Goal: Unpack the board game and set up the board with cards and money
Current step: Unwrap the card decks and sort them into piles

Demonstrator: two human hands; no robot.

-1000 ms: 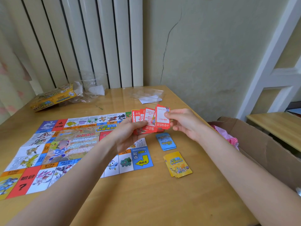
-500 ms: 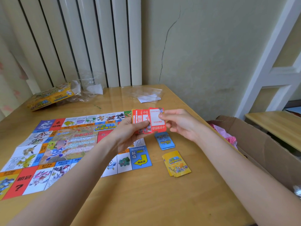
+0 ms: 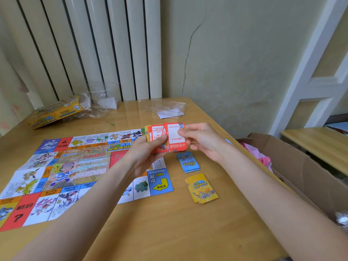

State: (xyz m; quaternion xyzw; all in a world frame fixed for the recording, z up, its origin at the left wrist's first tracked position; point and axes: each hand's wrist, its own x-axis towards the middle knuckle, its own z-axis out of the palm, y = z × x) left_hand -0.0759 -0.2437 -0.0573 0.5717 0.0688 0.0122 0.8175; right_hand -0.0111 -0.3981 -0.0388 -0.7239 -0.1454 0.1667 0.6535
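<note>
The colourful paper game board [image 3: 62, 178] lies flat on the wooden table [image 3: 169, 232], left of centre. Above its right edge my left hand [image 3: 145, 153] grips a fan of red cards [image 3: 158, 134]. My right hand [image 3: 201, 140] pinches the front red card [image 3: 175, 136] of that fan by its right edge. A small stack of blue cards [image 3: 188, 162] lies on the table just below my hands. A stack of yellow cards [image 3: 202, 188] lies nearer to me, right of the board's corner.
The yellow game box [image 3: 54, 113] lies at the table's far left, beside crumpled clear wrapping [image 3: 101, 102]. A clear plastic sleeve with white paper [image 3: 169, 110] sits at the far edge. An open cardboard carton [image 3: 293, 166] stands right of the table.
My right hand has slid the front red card slightly left and down against the fan. Both hands have stayed above the board's right edge.
</note>
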